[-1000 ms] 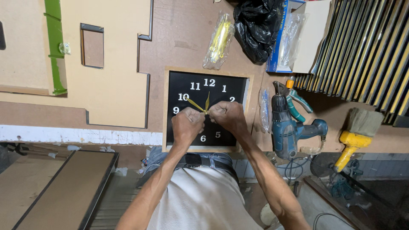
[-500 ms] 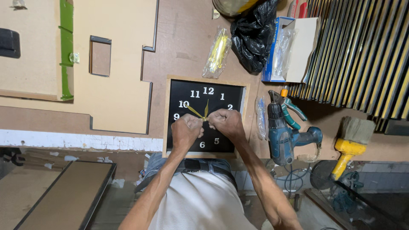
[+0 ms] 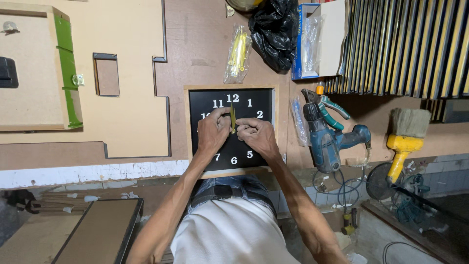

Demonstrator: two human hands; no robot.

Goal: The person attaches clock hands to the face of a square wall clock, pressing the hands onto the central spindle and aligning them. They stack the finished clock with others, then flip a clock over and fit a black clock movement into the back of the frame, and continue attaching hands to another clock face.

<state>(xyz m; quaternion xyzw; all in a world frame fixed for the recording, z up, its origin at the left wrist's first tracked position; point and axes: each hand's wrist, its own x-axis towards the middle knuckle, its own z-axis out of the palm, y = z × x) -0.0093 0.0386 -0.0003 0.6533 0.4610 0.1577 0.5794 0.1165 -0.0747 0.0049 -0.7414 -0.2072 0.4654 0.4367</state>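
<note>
A square black clock face (image 3: 246, 100) with white numerals lies flat in a wooden frame on the brown workbench (image 3: 195, 44). My left hand (image 3: 213, 131) and my right hand (image 3: 259, 136) meet over the middle of the dial. Both pinch at the yellow clock hands (image 3: 233, 117), which point straight up toward the top numeral. My fingers hide the hub and some numerals on the left side.
A blue power drill (image 3: 328, 137) and pliers (image 3: 326, 103) lie right of the clock, with a yellow-handled brush (image 3: 405, 137) beyond. Above are a clear packet of yellow parts (image 3: 237, 51), a black plastic bag (image 3: 276, 32) and stacked frames (image 3: 410, 44). Cut boards (image 3: 73, 83) lie left.
The yellow clock hands, spread toward the upper left before, now point straight up. Both my hands have stayed on the dial's middle as the view shifted slightly.
</note>
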